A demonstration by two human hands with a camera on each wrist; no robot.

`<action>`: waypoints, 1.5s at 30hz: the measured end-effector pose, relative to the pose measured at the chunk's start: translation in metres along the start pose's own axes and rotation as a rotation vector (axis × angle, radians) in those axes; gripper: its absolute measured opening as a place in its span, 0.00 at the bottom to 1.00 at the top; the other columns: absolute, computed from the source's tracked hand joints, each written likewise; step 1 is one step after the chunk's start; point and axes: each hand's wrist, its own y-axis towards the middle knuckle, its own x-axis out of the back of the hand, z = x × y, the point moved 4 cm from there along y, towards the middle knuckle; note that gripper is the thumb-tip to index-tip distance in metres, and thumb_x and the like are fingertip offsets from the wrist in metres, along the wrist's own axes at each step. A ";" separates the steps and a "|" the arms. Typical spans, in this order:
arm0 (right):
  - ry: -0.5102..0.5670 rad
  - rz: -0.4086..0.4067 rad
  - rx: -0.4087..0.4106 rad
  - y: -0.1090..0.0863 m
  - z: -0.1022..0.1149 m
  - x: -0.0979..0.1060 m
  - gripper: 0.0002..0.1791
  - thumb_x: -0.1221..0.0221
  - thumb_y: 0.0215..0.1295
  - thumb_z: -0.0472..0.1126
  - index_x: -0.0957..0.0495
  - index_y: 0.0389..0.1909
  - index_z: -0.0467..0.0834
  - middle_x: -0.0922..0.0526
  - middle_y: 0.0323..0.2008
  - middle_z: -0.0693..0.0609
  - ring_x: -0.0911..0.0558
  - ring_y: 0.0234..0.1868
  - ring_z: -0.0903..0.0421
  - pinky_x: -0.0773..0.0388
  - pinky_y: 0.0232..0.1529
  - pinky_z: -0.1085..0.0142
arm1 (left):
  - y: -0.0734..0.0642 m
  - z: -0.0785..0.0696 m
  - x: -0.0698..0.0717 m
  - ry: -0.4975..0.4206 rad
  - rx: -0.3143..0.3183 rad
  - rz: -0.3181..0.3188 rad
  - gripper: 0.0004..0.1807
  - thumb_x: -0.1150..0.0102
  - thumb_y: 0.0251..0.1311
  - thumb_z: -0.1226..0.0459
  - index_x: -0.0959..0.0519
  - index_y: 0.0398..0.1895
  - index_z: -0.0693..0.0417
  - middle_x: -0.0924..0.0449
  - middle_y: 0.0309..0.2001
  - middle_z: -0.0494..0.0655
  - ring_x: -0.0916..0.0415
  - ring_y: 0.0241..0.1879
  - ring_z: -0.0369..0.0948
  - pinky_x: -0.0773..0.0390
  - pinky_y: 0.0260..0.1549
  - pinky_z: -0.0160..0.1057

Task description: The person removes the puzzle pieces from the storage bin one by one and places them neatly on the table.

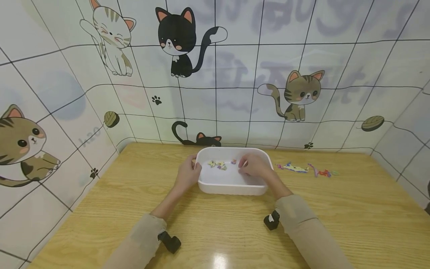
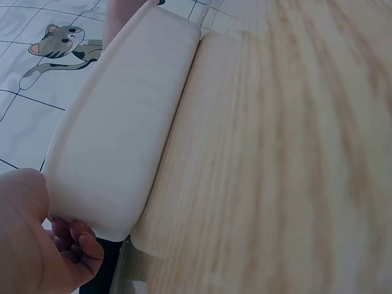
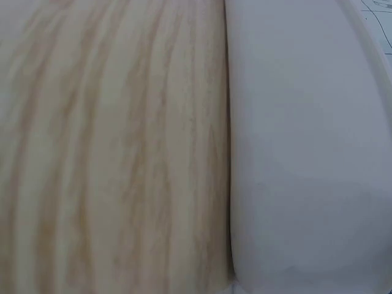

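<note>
A white plastic tub (image 1: 231,189) with rounded corners stands on the wooden table. My left hand (image 1: 188,172) grips its left end, thumb at the rim and fingers curled against the outer wall, as the left wrist view shows. Inside the tub my right hand (image 1: 254,165) reaches down at the right, fingers bent and fingertips low over the floor; I cannot tell whether they pinch anything. Left of those fingertips lie small colourful pieces: a yellowish one (image 1: 211,163), a cluster (image 1: 221,165) and a purple-orange one (image 1: 233,161). In the right wrist view only the tub's outer wall (image 3: 306,153) and the table show.
On the table right of the tub lies a row of small colourful pieces, among them a long yellow-and-blue one (image 1: 295,169), a pinkish-purple strip (image 1: 314,170) and a red one (image 1: 324,173). A sheet printed with cats (image 1: 235,74) walls in the table's back and sides.
</note>
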 end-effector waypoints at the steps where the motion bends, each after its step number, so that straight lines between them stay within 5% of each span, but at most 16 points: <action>1: -0.008 -0.002 -0.004 0.000 0.000 0.000 0.04 0.35 0.61 0.32 0.18 0.34 0.34 0.17 0.30 0.48 0.23 0.28 0.57 0.27 0.31 0.68 | 0.000 0.000 0.000 0.002 -0.003 0.000 0.23 0.50 0.68 0.70 0.28 0.65 0.68 0.33 0.25 0.47 0.38 0.22 0.39 0.36 0.21 0.34; 18: -0.030 -0.004 -0.044 -0.003 0.001 -0.002 0.04 0.35 0.63 0.34 0.19 0.32 0.37 0.19 0.29 0.49 0.24 0.32 0.55 0.27 0.35 0.65 | 0.001 0.001 -0.001 -0.004 -0.011 -0.007 0.22 0.50 0.67 0.70 0.27 0.64 0.68 0.35 0.23 0.46 0.38 0.21 0.39 0.37 0.20 0.33; 31: 0.106 -0.017 0.033 -0.005 0.002 0.002 0.06 0.38 0.67 0.34 0.23 0.32 0.37 0.20 0.22 0.50 0.23 0.22 0.59 0.27 0.26 0.68 | 0.001 0.002 -0.001 -0.002 -0.006 -0.003 0.23 0.50 0.67 0.69 0.28 0.64 0.67 0.33 0.24 0.47 0.37 0.22 0.39 0.36 0.21 0.34; 37: 0.105 -0.074 0.129 -0.008 0.006 0.008 0.04 0.35 0.63 0.35 0.19 0.30 0.39 0.20 0.17 0.54 0.24 0.20 0.61 0.29 0.27 0.67 | 0.001 0.003 0.000 0.003 -0.003 -0.005 0.23 0.50 0.67 0.69 0.28 0.64 0.68 0.33 0.24 0.47 0.37 0.22 0.40 0.36 0.21 0.34; 45: 0.207 -0.092 0.080 -0.015 0.003 0.016 0.04 0.36 0.66 0.34 0.16 0.37 0.37 0.13 0.31 0.48 0.15 0.30 0.57 0.18 0.38 0.60 | 0.001 0.001 0.000 0.001 -0.003 -0.003 0.23 0.50 0.67 0.69 0.28 0.65 0.67 0.32 0.26 0.48 0.36 0.24 0.40 0.34 0.22 0.35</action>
